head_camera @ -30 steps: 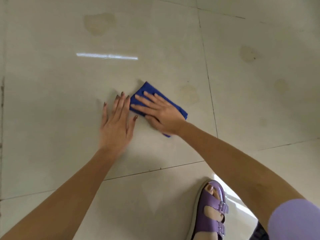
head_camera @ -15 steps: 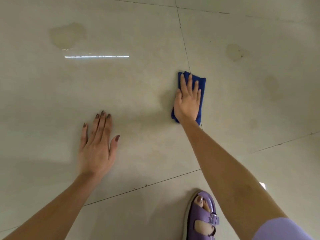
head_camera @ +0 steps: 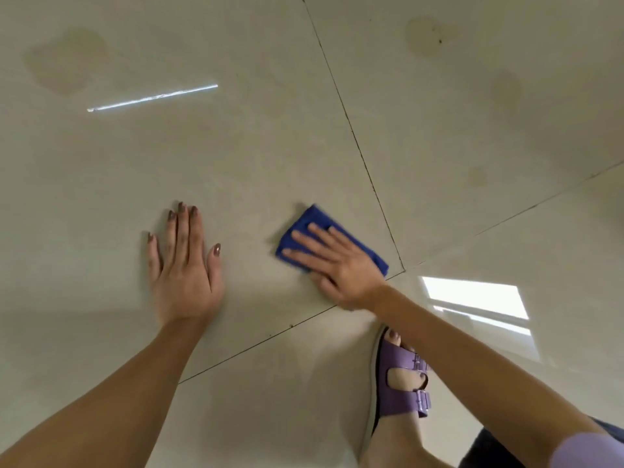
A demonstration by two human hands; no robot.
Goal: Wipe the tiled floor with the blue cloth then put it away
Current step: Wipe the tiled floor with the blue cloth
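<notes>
A folded blue cloth (head_camera: pixel 312 221) lies flat on the pale tiled floor (head_camera: pixel 270 136), just left of a grout crossing. My right hand (head_camera: pixel 332 261) presses down on it, fingers spread and pointing up-left, covering most of the cloth. My left hand (head_camera: pixel 184 265) rests palm-down on the bare tile about a hand's width to the left of the cloth, fingers together, holding nothing.
Faint brownish stains mark the tiles at the far left (head_camera: pixel 64 59), far right (head_camera: pixel 425 35) and mid right (head_camera: pixel 477 175). My foot in a purple sandal (head_camera: pixel 400 383) stands just below my right forearm. Dark grout lines (head_camera: pixel 354 136) cross the floor.
My right hand has dragged the cloth back toward me and to the left, off the grout line, turning it diagonal. My left hand has stayed planted on the tile.
</notes>
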